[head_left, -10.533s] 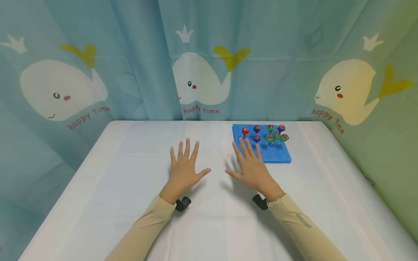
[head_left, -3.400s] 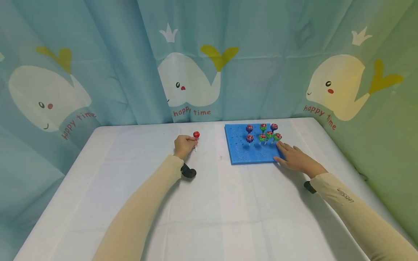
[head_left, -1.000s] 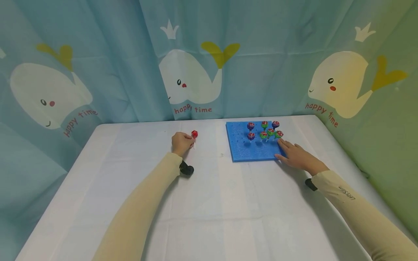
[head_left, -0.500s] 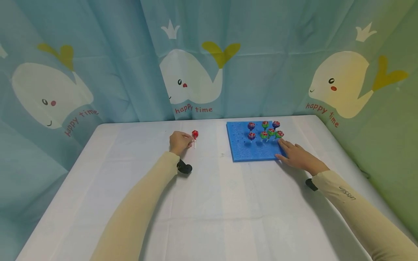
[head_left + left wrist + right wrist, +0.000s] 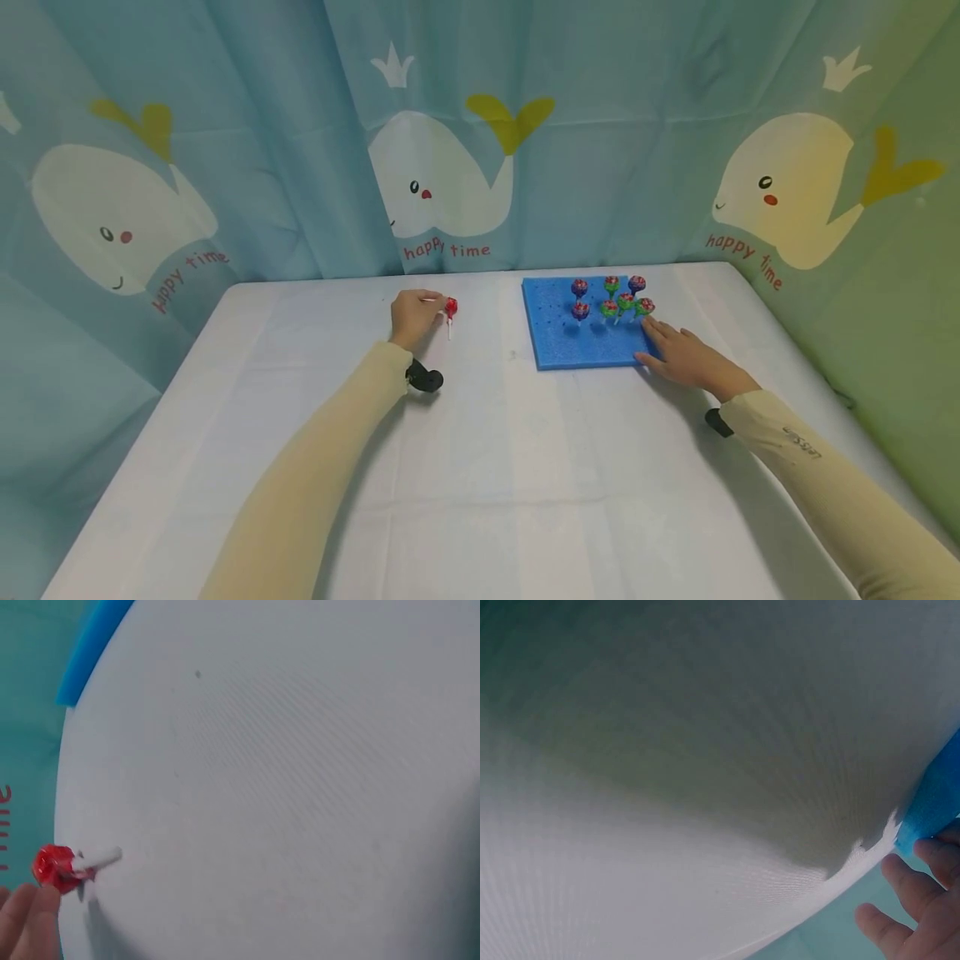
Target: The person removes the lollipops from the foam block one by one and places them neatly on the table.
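Note:
My left hand (image 5: pixel 414 318) pinches a red-wrapped lollipop (image 5: pixel 452 307) by its wrapped head, over the table left of the board. The white stick points down. In the left wrist view, fingertips (image 5: pixel 46 900) meet the red wrapper (image 5: pixel 52 868), and the stick (image 5: pixel 101 859) juts out. My right hand (image 5: pixel 686 360) rests at the right edge of a blue foam board (image 5: pixel 551 346), fingers extended along it. Several purple lollipops (image 5: pixel 580 311) and green lollipops (image 5: pixel 609 309) stand upright in the board. In the right wrist view, fingers (image 5: pixel 911 889) lie beside the blue board (image 5: pixel 934 799).
Small holes dot the board's left part. A white cloth (image 5: pixel 480 450) covers the table. A blue-green curtain (image 5: pixel 615 192) with whale prints hangs right behind the table's back edge, and its green part (image 5: pixel 885 333) runs along the right side.
The red lollipop stood in the board at first; my left hand then took it leftward. Lately its fingers moved from the stick up to the wrapped head. My right hand stays at the board.

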A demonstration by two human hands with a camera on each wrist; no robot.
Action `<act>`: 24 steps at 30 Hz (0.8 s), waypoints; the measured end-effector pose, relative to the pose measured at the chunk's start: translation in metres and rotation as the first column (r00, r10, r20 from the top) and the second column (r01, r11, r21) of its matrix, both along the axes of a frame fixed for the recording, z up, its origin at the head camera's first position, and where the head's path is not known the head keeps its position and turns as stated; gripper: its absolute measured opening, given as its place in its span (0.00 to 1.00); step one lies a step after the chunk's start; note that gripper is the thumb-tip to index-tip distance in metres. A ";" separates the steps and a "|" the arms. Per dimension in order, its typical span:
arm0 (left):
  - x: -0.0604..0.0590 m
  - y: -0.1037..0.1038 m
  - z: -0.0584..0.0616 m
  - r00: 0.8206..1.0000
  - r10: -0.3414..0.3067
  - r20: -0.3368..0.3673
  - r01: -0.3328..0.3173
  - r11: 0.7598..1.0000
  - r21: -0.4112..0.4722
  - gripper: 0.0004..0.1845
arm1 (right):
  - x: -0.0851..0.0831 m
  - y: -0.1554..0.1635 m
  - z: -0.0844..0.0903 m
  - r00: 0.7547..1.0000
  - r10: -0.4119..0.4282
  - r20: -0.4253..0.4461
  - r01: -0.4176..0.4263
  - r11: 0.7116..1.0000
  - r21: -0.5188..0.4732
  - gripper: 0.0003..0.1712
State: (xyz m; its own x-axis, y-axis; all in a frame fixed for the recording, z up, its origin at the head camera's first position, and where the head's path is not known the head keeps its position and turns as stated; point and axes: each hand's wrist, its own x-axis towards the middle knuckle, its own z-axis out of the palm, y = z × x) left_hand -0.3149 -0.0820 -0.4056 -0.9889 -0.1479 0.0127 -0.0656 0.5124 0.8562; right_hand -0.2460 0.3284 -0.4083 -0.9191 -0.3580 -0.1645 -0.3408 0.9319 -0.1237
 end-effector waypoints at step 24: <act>-0.002 0.066 -0.005 0.929 -0.295 -0.221 0.312 0.949 0.043 0.16 | -0.001 0.000 0.000 1.000 -0.008 0.006 0.008 1.000 -0.001 0.41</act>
State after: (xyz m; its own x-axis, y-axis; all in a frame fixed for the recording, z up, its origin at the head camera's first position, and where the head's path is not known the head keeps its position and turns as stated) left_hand -0.3173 -0.0161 -0.4107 -0.9627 0.1503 0.2248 0.2677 0.4129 0.8705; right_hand -0.2466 0.3288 -0.4083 -0.9210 -0.3504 -0.1701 -0.3323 0.9347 -0.1266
